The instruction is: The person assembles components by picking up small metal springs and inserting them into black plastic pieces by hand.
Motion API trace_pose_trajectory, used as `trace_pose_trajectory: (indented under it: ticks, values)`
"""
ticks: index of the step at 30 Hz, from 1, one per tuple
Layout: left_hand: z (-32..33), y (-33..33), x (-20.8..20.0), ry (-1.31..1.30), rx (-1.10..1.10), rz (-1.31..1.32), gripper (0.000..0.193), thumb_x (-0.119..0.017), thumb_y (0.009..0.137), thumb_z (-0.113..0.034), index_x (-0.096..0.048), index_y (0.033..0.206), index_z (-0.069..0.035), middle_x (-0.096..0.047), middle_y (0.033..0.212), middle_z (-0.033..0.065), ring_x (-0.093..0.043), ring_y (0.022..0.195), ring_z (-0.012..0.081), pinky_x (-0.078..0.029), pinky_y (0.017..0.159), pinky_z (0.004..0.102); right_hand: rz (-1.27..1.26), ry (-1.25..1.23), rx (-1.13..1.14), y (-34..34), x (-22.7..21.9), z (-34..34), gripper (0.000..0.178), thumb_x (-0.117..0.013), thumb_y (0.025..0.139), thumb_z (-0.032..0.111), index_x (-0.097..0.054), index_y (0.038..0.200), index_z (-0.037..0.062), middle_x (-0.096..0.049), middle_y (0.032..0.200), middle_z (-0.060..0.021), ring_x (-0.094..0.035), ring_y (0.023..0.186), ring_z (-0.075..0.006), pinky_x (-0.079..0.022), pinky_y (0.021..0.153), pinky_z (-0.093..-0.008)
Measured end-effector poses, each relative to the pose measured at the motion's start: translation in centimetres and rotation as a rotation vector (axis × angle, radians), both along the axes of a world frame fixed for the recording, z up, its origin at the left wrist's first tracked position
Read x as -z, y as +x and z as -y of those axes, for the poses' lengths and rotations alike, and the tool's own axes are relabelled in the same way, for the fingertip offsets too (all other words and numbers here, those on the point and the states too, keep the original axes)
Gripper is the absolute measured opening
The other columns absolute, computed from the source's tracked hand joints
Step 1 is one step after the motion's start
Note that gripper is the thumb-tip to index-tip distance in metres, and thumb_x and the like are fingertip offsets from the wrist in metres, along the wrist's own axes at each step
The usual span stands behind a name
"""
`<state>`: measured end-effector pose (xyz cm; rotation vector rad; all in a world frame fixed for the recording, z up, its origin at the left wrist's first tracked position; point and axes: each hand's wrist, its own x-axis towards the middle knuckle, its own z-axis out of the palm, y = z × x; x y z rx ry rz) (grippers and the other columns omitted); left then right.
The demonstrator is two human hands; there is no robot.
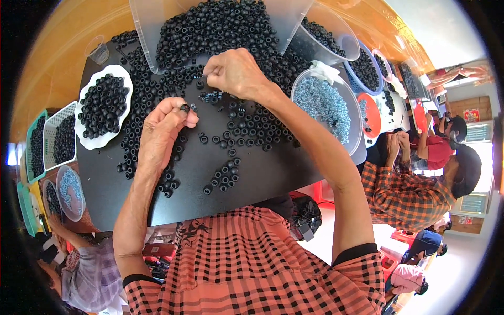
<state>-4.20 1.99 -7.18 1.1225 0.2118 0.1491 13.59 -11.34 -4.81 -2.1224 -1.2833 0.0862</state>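
left hand [161, 125] pinches a black ring-shaped piece [185, 108]

the two hands are apart. the left, just left of the frame's center, has thumb and fingers clamped on the piece, a small blue spring [194, 107] right beside it. the right hand [235, 73], at upper center, has curled fingers; whether they are clamped on anything, i cannot tell. near it, loose blue springs [212, 96] lie on the dark desk [273, 173] among scattered black rings [257, 126].

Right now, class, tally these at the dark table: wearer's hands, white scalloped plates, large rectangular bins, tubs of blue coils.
Hands: 2 (left hand, right hand)
White scalloped plate: 1
Large rectangular bin: 1
Tub of blue coils: 1
Total: 5
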Motion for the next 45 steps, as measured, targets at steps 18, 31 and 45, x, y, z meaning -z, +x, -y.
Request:
trace_pose_trajectory:
  ticks: [18,31,45]
  values:
    - [0.1,0.0,0.1,-0.024,0.007,0.015,0.01,-0.051,0.09,-0.006,-0.058,0.097,-0.002,-0.063,0.086,0.0053,-0.058,0.079,0.0118,-0.046,0.08,0.0266,-0.073,-0.071,-0.013,-0.5,-0.6,0.0,0.018,-0.064,0.07,0.008,-0.069,0.085,0.0013,-0.068,0.076,-0.0117,-0.067,0.071,-0.0223,-0.053,0.068,-0.0305]
    - [-0.1,0.0,0.5,-0.171,0.04,0.053,0.015,-0.052,0.092,-0.007,-0.059,0.104,-0.001,-0.063,0.093,0.0049,-0.06,0.085,0.0126,-0.048,0.081,0.0283,-0.633,0.359,-0.1,-6.8,-0.5,0.5,0.013,-0.062,0.078,0.001,-0.067,0.09,-0.0007,-0.065,0.08,-0.0033,-0.06,0.07,-0.0076,-0.05,0.066,-0.0228]
    - [0.0,-0.1,0.3,-0.113,0.034,0.02,0.019,-0.053,0.092,-0.012,-0.057,0.106,0.001,-0.062,0.093,0.0049,-0.059,0.085,0.0122,-0.047,0.082,0.0282,-0.359,0.611,-0.094,-8.0,1.9,0.4,0.013,-0.067,0.076,-0.002,-0.067,0.089,0.0001,-0.064,0.089,-0.0081,-0.063,0.076,-0.0143,-0.051,0.069,-0.0265]
